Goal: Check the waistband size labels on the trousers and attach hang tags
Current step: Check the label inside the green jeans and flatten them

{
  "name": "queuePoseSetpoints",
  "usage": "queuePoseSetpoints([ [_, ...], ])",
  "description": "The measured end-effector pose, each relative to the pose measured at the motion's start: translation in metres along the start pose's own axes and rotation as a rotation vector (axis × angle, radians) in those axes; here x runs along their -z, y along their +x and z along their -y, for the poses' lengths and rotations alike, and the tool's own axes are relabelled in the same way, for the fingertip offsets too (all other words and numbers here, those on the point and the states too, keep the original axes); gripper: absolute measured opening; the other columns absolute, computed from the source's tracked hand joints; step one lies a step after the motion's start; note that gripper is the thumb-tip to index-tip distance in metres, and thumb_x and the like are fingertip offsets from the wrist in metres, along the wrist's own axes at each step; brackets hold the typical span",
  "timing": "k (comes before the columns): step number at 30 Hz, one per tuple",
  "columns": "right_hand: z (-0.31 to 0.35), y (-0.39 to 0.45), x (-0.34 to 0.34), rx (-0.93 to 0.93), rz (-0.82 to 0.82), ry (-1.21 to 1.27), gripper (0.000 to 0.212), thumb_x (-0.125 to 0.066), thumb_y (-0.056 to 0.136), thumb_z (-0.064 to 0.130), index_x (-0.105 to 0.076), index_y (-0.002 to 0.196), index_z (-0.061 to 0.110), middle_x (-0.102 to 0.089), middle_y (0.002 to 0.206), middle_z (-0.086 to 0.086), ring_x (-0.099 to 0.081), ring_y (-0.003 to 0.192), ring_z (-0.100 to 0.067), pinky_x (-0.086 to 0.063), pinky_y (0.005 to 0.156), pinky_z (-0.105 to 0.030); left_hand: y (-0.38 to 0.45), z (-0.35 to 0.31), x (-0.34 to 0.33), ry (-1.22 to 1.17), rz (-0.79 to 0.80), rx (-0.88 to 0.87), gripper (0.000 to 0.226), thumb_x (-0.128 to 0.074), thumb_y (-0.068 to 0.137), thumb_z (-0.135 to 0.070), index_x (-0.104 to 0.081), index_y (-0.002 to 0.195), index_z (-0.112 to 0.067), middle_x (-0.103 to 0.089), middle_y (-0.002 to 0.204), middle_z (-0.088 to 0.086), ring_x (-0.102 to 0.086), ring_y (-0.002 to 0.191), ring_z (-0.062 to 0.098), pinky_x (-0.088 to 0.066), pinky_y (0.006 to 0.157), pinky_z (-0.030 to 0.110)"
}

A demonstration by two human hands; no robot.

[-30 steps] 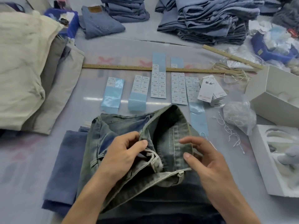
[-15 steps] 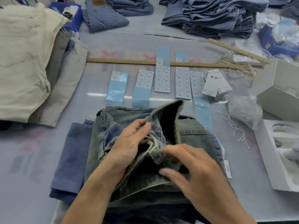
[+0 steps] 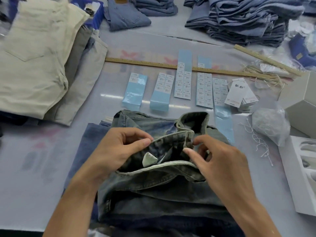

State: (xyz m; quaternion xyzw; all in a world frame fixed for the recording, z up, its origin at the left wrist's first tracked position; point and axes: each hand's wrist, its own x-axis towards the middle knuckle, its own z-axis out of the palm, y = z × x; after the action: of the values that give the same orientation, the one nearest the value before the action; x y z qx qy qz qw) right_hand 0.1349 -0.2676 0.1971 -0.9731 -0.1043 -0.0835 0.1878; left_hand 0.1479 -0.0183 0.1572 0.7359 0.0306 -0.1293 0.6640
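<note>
Now both hands pinch jeans (image 3: 153, 185) waistband open: left (image 3: 118, 149), right (image 3: 220, 161); white label (image 3: 149, 159) inside, print seemingly unreadable.

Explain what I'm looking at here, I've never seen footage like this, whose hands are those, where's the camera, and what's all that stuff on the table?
There is no machine here. A person wears a camera on the head, so the one picture looks forward and down at their own two bare hands. The left hand and the right hand hold open the waistband of a pair of faded jeans, showing a small white label inside. On the table beyond lie strips of stickers on blue backing, a little pile of white hang tags, loose white strings and a long wooden ruler. Cream trousers are stacked at the left, blue jeans at the back, white boxes at the right.
</note>
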Motion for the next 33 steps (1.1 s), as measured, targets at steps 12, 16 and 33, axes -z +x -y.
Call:
queuePoseSetpoints([
  [12,0.047,0.01,-0.017,0.212,0.048,0.391,0.036,-0.078,0.085,0.042,-0.066,0.112,0.021,-0.061,0.093,0.013,-0.058,0.071,-0.008,-0.051,0.067,-0.024,0.013,-0.021,-0.022,-0.351,-0.059,-0.054,0.014,-0.075,0.081,-0.026,-0.069,0.093,-0.022,-0.069,0.076,0.025,-0.061,0.064,0.029,-0.05,0.06,0.033],
  [16,0.043,0.021,-0.015,0.1,0.123,0.644,0.022,-0.08,0.083,0.027,-0.066,0.099,0.024,-0.063,0.079,0.009,-0.061,0.067,-0.015,-0.047,0.06,-0.018,0.006,-0.018,-0.018,-0.384,0.068,-0.095,0.025,-0.075,0.087,-0.016,-0.065,0.11,-0.022,-0.067,0.087,0.023,-0.061,0.075,0.03,-0.053,0.069,0.035],
  [33,0.017,0.0,-0.009,0.501,-0.105,0.396,0.005,-0.073,0.086,-0.005,-0.077,0.085,-0.002,-0.068,0.088,-0.012,-0.063,0.073,-0.026,-0.049,0.067,-0.031,0.007,-0.012,-0.012,-0.569,0.09,-0.132,0.043,-0.081,0.078,-0.004,-0.061,0.11,-0.023,-0.068,0.093,0.009,-0.066,0.08,0.024,-0.058,0.072,0.03],
])
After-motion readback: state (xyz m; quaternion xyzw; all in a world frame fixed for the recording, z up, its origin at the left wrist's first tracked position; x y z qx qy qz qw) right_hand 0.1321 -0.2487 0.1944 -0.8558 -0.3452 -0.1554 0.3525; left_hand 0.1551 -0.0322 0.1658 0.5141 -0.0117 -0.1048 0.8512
